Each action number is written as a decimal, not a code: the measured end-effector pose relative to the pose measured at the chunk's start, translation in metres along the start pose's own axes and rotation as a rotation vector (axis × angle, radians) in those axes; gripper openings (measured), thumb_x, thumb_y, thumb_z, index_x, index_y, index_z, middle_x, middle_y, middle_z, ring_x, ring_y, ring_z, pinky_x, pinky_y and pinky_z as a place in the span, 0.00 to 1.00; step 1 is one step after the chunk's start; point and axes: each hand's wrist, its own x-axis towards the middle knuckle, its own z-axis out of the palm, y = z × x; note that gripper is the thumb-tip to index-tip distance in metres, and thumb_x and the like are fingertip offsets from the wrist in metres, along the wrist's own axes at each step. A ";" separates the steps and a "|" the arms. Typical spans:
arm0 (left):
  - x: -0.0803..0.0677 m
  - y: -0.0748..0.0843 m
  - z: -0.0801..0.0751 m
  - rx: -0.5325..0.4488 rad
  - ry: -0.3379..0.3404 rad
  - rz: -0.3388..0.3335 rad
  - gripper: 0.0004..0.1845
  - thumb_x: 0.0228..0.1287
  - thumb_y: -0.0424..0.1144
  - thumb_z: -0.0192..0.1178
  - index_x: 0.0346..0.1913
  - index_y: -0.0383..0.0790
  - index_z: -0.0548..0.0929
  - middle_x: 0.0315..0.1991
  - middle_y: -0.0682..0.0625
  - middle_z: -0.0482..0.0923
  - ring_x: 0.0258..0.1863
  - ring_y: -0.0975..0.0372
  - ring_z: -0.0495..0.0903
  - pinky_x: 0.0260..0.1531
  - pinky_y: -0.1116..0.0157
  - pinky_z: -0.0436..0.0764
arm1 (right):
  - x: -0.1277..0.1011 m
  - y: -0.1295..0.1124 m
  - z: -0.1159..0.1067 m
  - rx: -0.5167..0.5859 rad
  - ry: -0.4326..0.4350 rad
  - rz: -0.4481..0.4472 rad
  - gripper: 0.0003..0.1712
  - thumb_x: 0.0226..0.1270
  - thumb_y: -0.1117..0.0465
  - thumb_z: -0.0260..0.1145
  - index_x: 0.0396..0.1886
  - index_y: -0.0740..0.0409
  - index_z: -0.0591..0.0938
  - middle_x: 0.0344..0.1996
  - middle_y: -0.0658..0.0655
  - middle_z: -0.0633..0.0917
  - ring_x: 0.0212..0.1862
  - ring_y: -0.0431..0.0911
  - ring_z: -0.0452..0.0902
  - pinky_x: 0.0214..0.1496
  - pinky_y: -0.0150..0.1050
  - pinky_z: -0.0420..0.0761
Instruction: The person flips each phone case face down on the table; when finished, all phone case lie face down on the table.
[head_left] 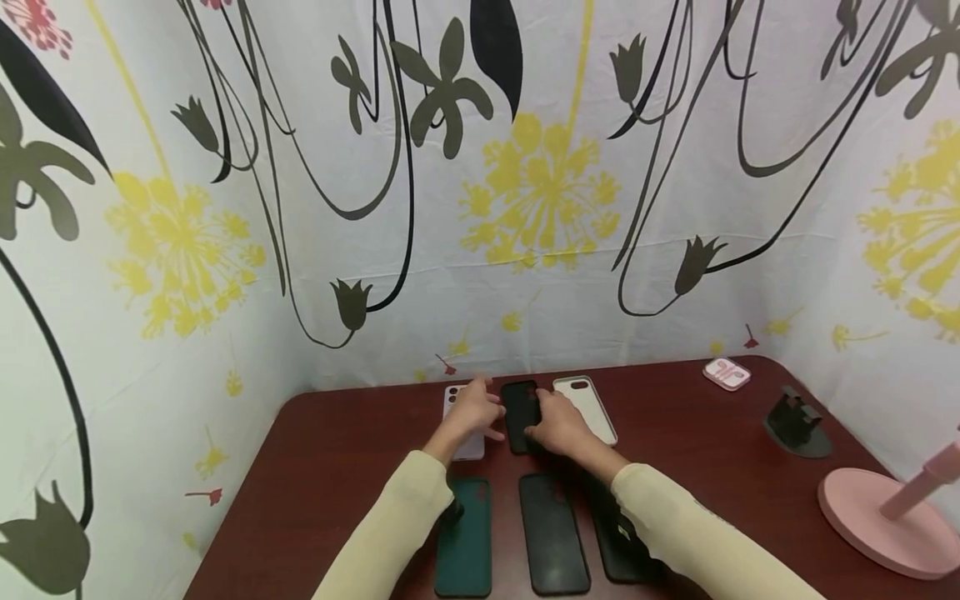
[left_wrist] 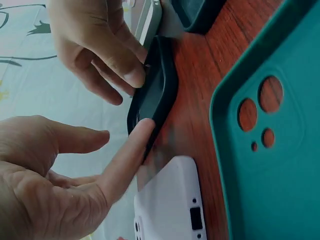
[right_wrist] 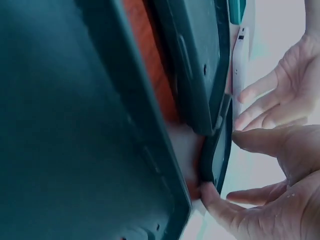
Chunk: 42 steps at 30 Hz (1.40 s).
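A black phone case (head_left: pixel 517 421) lies in the back row of the table, open side up in the left wrist view. My left hand (head_left: pixel 474 410) reaches over a pale lilac phone case (head_left: pixel 469 448), its extended index finger right at the black case's edge. On the other side, my right hand (head_left: pixel 558 423) rests its spread fingertips along that same black case. A cream phone case (head_left: pixel 600 421) lies just right of it. Nearer me are a teal phone case (head_left: pixel 465 558), a second black case (head_left: pixel 555 542) and another dark case (head_left: pixel 615 554), partly hidden beneath my right forearm.
The dark red table (head_left: pixel 337 467) meets a flower-printed cloth (head_left: pixel 465 333) at its back edge. Toward the right are a small pink-and-white case (head_left: pixel 726 374), a dark stand (head_left: pixel 795 421) and a round pink base (head_left: pixel 862 517) with a post.
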 end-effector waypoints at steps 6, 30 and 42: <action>-0.001 -0.002 0.006 0.094 0.012 -0.020 0.36 0.71 0.25 0.61 0.79 0.28 0.62 0.62 0.31 0.78 0.53 0.43 0.85 0.30 0.53 0.92 | -0.006 -0.007 0.010 0.008 0.033 0.005 0.46 0.64 0.55 0.79 0.74 0.75 0.70 0.60 0.76 0.79 0.57 0.66 0.81 0.59 0.60 0.83; 0.007 0.008 -0.003 -0.242 -0.002 -0.141 0.32 0.85 0.42 0.47 0.82 0.30 0.56 0.75 0.30 0.67 0.71 0.38 0.75 0.48 0.48 0.91 | -0.009 -0.016 0.011 0.092 -0.026 -0.033 0.51 0.70 0.41 0.72 0.78 0.70 0.67 0.61 0.73 0.81 0.59 0.66 0.81 0.60 0.61 0.83; 0.010 0.007 -0.010 -0.317 -0.070 -0.162 0.29 0.84 0.50 0.52 0.78 0.39 0.69 0.76 0.33 0.68 0.72 0.38 0.74 0.53 0.44 0.89 | -0.011 -0.017 0.005 0.213 -0.104 0.000 0.50 0.72 0.41 0.71 0.79 0.69 0.65 0.66 0.72 0.78 0.64 0.62 0.80 0.63 0.60 0.82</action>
